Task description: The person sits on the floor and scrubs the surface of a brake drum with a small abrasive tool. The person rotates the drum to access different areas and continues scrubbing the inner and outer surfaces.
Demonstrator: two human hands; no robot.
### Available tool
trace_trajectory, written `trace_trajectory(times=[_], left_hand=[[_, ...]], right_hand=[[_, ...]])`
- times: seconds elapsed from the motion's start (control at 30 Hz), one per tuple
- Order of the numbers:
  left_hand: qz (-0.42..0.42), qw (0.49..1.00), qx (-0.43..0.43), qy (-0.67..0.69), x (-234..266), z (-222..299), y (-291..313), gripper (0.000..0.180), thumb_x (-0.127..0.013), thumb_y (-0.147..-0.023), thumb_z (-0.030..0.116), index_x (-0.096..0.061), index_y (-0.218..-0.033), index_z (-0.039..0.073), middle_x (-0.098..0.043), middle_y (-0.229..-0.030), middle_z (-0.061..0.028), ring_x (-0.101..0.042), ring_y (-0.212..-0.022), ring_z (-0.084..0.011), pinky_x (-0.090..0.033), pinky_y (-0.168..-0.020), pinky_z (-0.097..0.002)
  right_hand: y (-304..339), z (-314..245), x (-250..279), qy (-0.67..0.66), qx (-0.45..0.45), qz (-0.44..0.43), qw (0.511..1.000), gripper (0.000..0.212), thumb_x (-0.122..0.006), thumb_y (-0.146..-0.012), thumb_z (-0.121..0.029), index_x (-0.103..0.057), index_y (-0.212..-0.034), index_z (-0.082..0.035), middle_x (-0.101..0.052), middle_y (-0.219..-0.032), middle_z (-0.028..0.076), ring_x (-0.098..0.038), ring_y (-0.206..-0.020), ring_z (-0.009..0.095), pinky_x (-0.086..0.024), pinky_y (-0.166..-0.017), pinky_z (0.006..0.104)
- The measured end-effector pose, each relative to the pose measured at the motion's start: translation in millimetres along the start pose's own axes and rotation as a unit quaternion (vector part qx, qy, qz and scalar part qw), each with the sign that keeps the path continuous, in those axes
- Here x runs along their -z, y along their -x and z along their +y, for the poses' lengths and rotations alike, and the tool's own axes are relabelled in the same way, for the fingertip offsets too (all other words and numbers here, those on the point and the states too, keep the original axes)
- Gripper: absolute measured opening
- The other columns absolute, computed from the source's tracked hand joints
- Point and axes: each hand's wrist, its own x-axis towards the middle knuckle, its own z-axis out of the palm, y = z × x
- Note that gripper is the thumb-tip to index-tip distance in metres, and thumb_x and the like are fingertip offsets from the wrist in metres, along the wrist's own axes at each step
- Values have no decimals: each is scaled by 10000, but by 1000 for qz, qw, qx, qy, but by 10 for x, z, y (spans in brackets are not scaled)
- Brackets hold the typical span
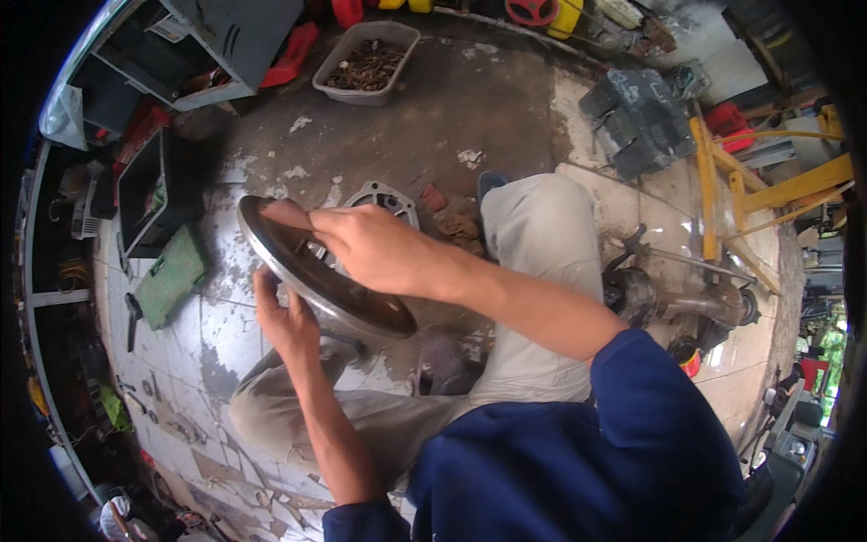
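Round dark metal disc (316, 271) is showing a smooth, dull sheen (rim worn brighter); reddish-brown abrasive sheet (287, 214) looking matt, rough; tiled floor (226, 334) looking glossy, flaking.

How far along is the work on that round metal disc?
Done: the metal disc is off any machine, propped above the floor. In hand: the left hand steadies its lower rim while the right hand presses a brownish pad on its face. How much remains is unclear.

Grey tub (366, 61) of rusty small parts at top, on stained floor (470, 99). Green case (172, 275) lies left, just beside black crate (149, 190). Round metal flange (384, 197) on floor near centre. Yellow steel frame (750, 194) at right. Dark machine block (637, 122) near it.
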Motion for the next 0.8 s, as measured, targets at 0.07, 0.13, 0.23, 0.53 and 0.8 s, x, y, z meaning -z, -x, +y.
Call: trace_trajectory(times=[0.07, 0.13, 0.23, 0.53, 0.8], left_hand=[[-2, 1000, 7, -5, 4, 19, -6, 127, -565, -938, -3, -565, -1064, -12, -617, -928, -83, -558, -888, -166, -437, -857, -276], [-17, 999, 23, -23, 17, 51, -1, 117, -572, -946, 11, -562, -1060, -14, -618, -931, -77, -554, -888, -149, -437, -846, -267], [-13, 999, 33, 22, -27, 43, -3, 112, -568, -956, 14, -557, -1064, -13, -615, -931, -66, -549, -899, -141, -430, -847, -251], [4, 985, 92, 148, 10, 66, 19, 154, -579, -959, 1, -578, -1109, -37, -622, -1015, -52, -574, -933, -124, -461, -851, -247], [-27, 988, 84, 126, 79, 40, 17, 209, -537, -986, 0, -532, -1194, -22, -590, -1079, -49, -558, -938, -107, -450, -832, -234]], right_hand=[[2, -22, 37, 1, -5, -44, 999, 471, -502, -921, -4, -525, -1388, -66, -647, -976, 284, -634, -919, 446, -506, -761, 477], [6, -11, 90, 71, -138, -164, 974, 540, -497, -863, 54, -521, -1392, -49, -655, -1020, 281, -651, -922, 432, -513, -775, 475], [29, 14, 59, 41, -73, -106, 991, 558, -478, -856, 61, -518, -1398, -64, -656, -1026, 287, -657, -920, 431, -525, -777, 466], [91, -32, -125, -70, 6, -9, 997, 458, -478, -963, -27, -484, -1421, -53, -626, -1213, 245, -639, -1061, 402, -530, -859, 429], [65, -81, -150, -52, 47, 13, 997, 398, -486, -967, -51, -519, -1360, 6, -612, -1259, 236, -625, -1107, 388, -525, -878, 423]])
